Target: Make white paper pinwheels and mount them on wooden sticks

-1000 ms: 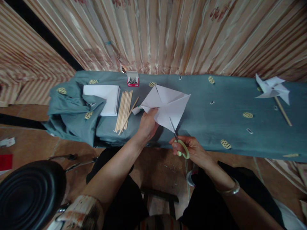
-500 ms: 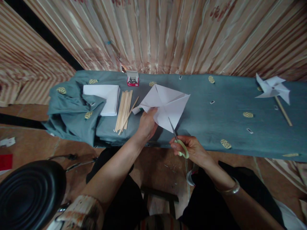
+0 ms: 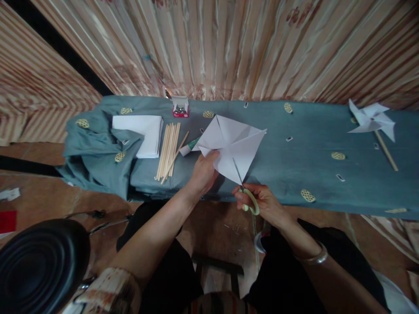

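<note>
My left hand [image 3: 205, 171] pinches the left side of a white square paper sheet [image 3: 240, 139], thumb on top. The sheet has creases and slits running from its corners toward the middle. In my right hand [image 3: 258, 201] are scissors [image 3: 251, 204] with pale green handles. Their blades lie along the sheet's near corner, one on top of the paper and pointing toward its centre. A white and green tube [image 3: 188, 148] lies partly behind the sheet, left of it.
On the cloth-covered table [image 3: 314, 170] lie wooden sticks [image 3: 168, 150], folded white paper [image 3: 150, 137] and an open red box [image 3: 180, 109] of small metal pieces. A finished-looking paper pinwheel [image 3: 373, 120] rests at the right. A black round stool [image 3: 42, 266] stands at lower left.
The paper and my left hand have shifted a little to the right, uncovering more of the tube. The scissors have moved slightly right and nearer me with the sheet.
</note>
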`<act>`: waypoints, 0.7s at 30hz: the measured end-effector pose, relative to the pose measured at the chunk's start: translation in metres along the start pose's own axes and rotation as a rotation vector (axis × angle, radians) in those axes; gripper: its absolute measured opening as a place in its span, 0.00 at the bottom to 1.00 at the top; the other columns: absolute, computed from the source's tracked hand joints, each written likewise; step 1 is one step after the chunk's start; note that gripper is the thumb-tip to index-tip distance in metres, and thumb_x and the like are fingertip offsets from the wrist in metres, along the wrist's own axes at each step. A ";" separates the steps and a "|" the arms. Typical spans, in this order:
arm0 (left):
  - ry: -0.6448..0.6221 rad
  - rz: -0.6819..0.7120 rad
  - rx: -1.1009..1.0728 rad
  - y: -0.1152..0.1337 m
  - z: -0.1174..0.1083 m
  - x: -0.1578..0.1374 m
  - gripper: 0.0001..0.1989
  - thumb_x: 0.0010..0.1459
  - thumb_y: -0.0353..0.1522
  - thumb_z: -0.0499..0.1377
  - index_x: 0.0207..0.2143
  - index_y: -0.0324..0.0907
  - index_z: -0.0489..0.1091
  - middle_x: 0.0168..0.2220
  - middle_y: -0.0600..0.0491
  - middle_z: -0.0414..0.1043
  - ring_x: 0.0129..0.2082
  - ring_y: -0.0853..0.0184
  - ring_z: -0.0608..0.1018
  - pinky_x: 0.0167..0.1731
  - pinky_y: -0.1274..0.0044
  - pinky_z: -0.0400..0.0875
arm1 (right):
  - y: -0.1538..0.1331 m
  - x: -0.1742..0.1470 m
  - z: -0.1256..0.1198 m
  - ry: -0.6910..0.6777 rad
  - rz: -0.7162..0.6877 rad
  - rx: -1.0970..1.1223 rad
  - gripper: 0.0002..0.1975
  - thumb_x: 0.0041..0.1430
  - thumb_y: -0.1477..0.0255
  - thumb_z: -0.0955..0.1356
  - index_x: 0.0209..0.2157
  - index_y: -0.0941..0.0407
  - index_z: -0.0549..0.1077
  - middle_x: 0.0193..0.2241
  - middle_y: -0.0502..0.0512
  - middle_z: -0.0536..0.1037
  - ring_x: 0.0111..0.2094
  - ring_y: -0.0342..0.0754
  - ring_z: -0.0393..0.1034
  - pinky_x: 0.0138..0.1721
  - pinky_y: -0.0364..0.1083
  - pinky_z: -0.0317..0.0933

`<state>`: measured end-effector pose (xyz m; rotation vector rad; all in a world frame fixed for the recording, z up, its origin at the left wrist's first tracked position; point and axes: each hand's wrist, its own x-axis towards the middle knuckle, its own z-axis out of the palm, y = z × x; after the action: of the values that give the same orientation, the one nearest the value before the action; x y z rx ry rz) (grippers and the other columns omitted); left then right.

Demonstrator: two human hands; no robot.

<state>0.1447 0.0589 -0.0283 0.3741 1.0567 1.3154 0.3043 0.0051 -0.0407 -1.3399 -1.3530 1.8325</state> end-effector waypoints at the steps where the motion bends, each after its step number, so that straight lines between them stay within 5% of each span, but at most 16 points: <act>1: -0.001 -0.001 -0.004 0.000 0.000 0.000 0.06 0.52 0.25 0.56 0.32 0.41 0.72 0.32 0.51 0.78 0.43 0.59 0.78 0.41 0.71 0.72 | 0.000 0.000 0.000 -0.003 0.001 0.002 0.19 0.47 0.53 0.74 0.26 0.56 0.74 0.17 0.48 0.72 0.19 0.39 0.61 0.21 0.40 0.55; 12: -0.038 0.047 -0.037 -0.002 -0.004 0.003 0.07 0.51 0.25 0.57 0.33 0.40 0.71 0.32 0.49 0.77 0.46 0.59 0.77 0.43 0.72 0.71 | -0.004 0.001 0.003 0.021 0.056 0.073 0.19 0.42 0.56 0.77 0.24 0.57 0.74 0.15 0.46 0.70 0.17 0.38 0.59 0.19 0.39 0.52; 21: -0.043 0.007 0.032 -0.004 -0.005 0.000 0.07 0.49 0.27 0.58 0.34 0.39 0.70 0.31 0.51 0.76 0.41 0.60 0.78 0.37 0.73 0.71 | -0.002 0.001 -0.001 0.013 0.044 -0.001 0.24 0.42 0.49 0.74 0.26 0.57 0.75 0.16 0.47 0.72 0.18 0.38 0.62 0.19 0.40 0.54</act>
<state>0.1430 0.0566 -0.0337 0.4288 1.0426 1.2928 0.3045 0.0073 -0.0399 -1.3900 -1.3281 1.8483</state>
